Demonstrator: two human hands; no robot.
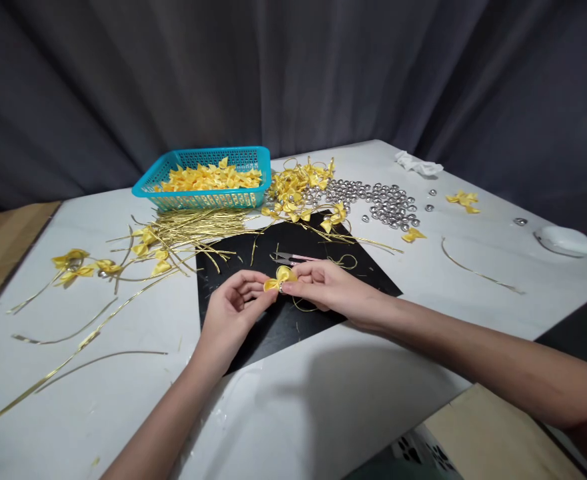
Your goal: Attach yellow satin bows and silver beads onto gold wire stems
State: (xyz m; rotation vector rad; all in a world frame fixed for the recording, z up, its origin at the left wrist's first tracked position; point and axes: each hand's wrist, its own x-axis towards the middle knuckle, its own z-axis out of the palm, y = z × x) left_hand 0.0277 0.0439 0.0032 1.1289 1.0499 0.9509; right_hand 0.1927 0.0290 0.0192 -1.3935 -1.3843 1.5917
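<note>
A small yellow ribbon bow point(284, 275) is pinched between my two hands above the black mat point(268, 340). My left hand point(236, 297) holds its left side with thumb and fingers. From the other side my right hand point(323, 283) grips it, thumb near a small shiny piece at the bow's middle. A thin gold cord point(303, 307) hangs below the right fingers. Just behind the hands lies a pair of thread snips point(298, 258) with pink handles.
A blue basket point(201, 198) of yellow bows stands at the back left. Gold cords point(193, 227) lie before it. Silver bell-like beads point(393, 205) and finished-looking bows point(301, 180) spread to its right. Farther right are a crumpled tissue point(418, 163) and a white dish point(566, 240).
</note>
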